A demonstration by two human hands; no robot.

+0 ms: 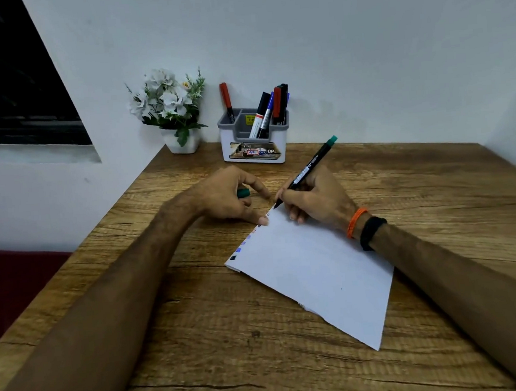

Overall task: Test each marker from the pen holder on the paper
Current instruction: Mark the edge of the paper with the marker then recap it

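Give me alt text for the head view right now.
The right hand holds a green-ended marker with its tip at the far corner of the paper, while the left hand grips the green cap and touches the sheet's edge. Behind stand a pen holder with more markers and a flower pot.

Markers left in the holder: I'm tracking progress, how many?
About 5: one red marker in the pen holder's left slot, roughly four clustered at right; overlap may hide more.

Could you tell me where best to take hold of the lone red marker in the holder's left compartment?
Pinch the red marker by its red cap, coming from above. It stands nearly upright, its lower end sunk in the pen holder, so only the top is free.
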